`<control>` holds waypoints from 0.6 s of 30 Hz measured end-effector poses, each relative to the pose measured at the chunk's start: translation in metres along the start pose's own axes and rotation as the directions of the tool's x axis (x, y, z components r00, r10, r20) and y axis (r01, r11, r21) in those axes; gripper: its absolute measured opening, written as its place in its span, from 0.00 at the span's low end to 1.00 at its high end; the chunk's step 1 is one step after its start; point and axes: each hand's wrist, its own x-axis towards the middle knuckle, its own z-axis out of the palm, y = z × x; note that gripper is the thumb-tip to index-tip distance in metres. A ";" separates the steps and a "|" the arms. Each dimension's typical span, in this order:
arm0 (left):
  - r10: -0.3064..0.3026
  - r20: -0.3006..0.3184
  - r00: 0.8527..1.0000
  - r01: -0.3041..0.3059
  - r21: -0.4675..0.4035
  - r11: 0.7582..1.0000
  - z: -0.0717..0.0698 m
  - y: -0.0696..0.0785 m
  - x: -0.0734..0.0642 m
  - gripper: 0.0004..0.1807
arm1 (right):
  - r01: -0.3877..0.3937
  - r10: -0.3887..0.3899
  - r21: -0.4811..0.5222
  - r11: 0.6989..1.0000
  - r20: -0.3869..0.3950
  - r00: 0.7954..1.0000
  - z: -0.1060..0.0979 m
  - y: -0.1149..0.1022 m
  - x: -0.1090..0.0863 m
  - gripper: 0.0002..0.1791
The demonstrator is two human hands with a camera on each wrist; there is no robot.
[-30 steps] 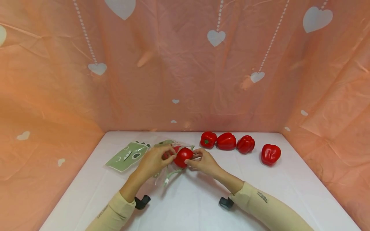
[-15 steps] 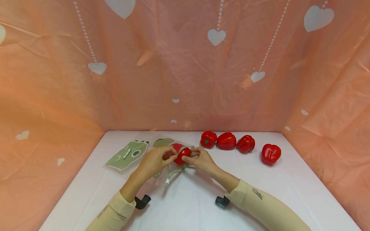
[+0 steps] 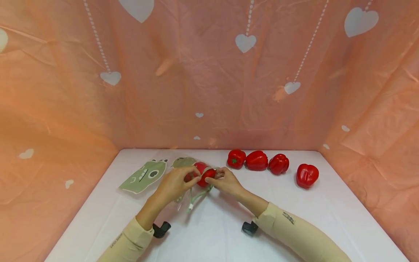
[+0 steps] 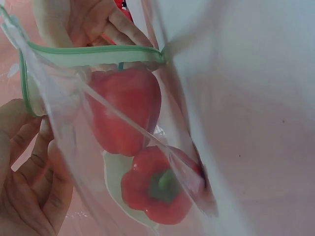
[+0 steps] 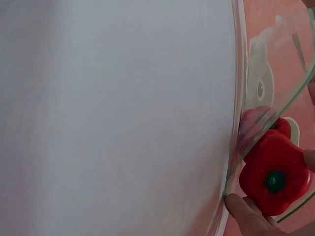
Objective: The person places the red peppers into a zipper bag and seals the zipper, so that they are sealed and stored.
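Note:
My left hand point(image 3: 176, 181) pinches the green-edged mouth of a clear zip bag point(image 4: 142, 53), holding it spread. At that mouth my right hand point(image 3: 230, 182) grips a red bell pepper point(image 5: 275, 169) between thumb and fingers, its green stem facing the right wrist camera. Most of this pepper shows behind the clear film in the left wrist view, past the zip strip. Deeper in the bag lies another red bell pepper point(image 4: 157, 191), stem end toward the left wrist camera. In the head view my left fingers partly hide the bag's contents.
Left of the hands a flat bag with a green monster print point(image 3: 144, 177) lies on the white table point(image 3: 209, 233). Three red bell peppers point(image 3: 256, 160) stand in a row at the back right, with one more pepper point(image 3: 307, 175) farther right. Pink heart-patterned cloth point(image 3: 209, 91) surrounds the table.
My right hand has moved left with the bell pepper, which has passed from in front of the bag into its mouth. My left hand has stayed nearly still.

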 end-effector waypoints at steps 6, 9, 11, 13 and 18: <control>0.007 -0.018 1.000 -0.007 0.007 1.000 0.001 -0.002 -0.001 0.03 | 0.020 -0.020 -0.015 1.000 -0.014 1.000 0.001 0.001 0.000 0.29; 0.016 -0.023 1.000 -0.015 0.007 1.000 0.001 -0.002 -0.001 0.03 | 0.036 -0.037 -0.032 0.999 -0.031 0.999 0.002 0.002 0.001 0.29; 0.017 -0.023 1.000 -0.017 0.008 1.000 0.001 -0.001 -0.001 0.03 | 0.049 -0.050 -0.046 0.998 -0.039 0.998 0.002 0.002 0.002 0.29; 0.010 -0.020 1.000 -0.010 0.005 1.000 0.001 -0.001 -0.002 0.03 | 0.046 -0.048 -0.060 0.997 -0.040 0.998 0.004 0.003 0.003 0.29; -0.023 -0.010 1.000 0.023 -0.014 1.000 0.000 -0.001 -0.002 0.04 | 0.049 -0.054 -0.113 0.992 -0.044 0.998 0.006 0.001 0.005 0.29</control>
